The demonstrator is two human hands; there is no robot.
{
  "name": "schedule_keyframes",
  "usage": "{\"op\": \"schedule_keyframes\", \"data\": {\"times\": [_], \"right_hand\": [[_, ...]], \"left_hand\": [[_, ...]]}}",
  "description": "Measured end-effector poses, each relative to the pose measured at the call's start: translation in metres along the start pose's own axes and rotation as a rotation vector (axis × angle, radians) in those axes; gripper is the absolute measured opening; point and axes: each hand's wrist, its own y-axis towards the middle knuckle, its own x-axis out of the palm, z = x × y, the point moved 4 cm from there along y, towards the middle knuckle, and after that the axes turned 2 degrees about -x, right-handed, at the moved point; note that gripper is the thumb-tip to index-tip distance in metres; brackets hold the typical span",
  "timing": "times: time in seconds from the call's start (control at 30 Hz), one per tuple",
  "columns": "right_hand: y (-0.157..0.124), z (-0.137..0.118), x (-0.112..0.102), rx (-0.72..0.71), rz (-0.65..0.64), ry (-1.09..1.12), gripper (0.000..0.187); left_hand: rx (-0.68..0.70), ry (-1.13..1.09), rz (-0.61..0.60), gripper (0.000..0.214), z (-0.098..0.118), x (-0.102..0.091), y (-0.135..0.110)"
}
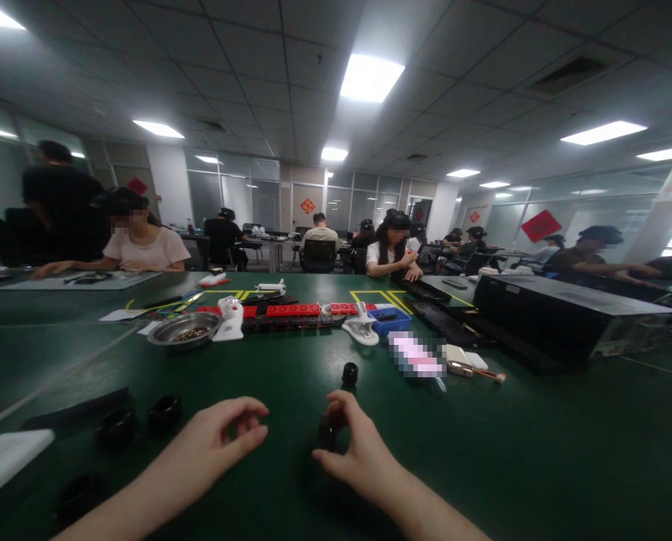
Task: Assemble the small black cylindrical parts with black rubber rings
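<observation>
My right hand point(364, 449) has its thumb and fingers around a small black round piece point(327, 433), partly hidden by the fingers. Just beyond the fingertips, a black cylindrical part point(349, 373) stands upright on the green tabletop. To the left, my left hand point(228, 434) hovers with thumb and fingers curved and apart, nothing between them. Beside that forearm are several black ring-shaped parts, among them one black ring point(164, 413) and another black ring point(116, 428). What exactly these black parts are, I cannot tell.
Farther back are a metal bowl point(181, 330) of small parts, a red strip point(294, 309), a blue bin point(391, 319) and a white clip-like stand point(361, 324). A large black case point(561, 315) stands at right. A white object point(9, 458) lies at left. People sit across the table.
</observation>
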Motion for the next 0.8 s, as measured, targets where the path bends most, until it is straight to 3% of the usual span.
{"op": "schedule_keyframes", "data": {"times": [0.13, 0.23, 0.33, 0.47, 0.57, 0.67, 0.73, 0.8], "right_hand": [[-0.008, -0.013, 0.003, -0.111, -0.099, 0.011, 0.072], [-0.015, -0.023, 0.007, -0.143, -0.216, -0.01, 0.078], [-0.019, -0.031, 0.008, -0.118, -0.317, -0.011, 0.084], [-0.021, -0.039, 0.009, -0.061, -0.412, 0.025, 0.082], [-0.022, -0.042, 0.005, -0.077, -0.408, 0.033, 0.075], [-0.022, -0.04, -0.002, -0.113, -0.366, -0.006, 0.076], [-0.021, -0.038, -0.006, -0.155, -0.337, -0.032, 0.079], [-0.019, -0.036, -0.009, -0.184, -0.307, -0.062, 0.078]], "left_hand": [[-0.018, -0.398, -0.296, 0.057, 0.018, 0.052, 0.028], [-0.05, -0.545, -0.582, 0.051, 0.02, 0.078, 0.032], [-0.064, -0.636, -0.796, 0.047, 0.02, 0.087, 0.03], [0.001, -0.732, -0.995, 0.061, 0.023, 0.085, 0.028], [0.044, -0.769, -1.038, 0.065, 0.025, 0.079, 0.024], [-0.012, -0.726, -1.022, 0.06, 0.026, 0.072, 0.013], [-0.045, -0.641, -0.946, 0.052, 0.026, 0.058, 0.003], [-0.027, -0.474, -0.761, 0.039, 0.017, 0.027, -0.005]]}}
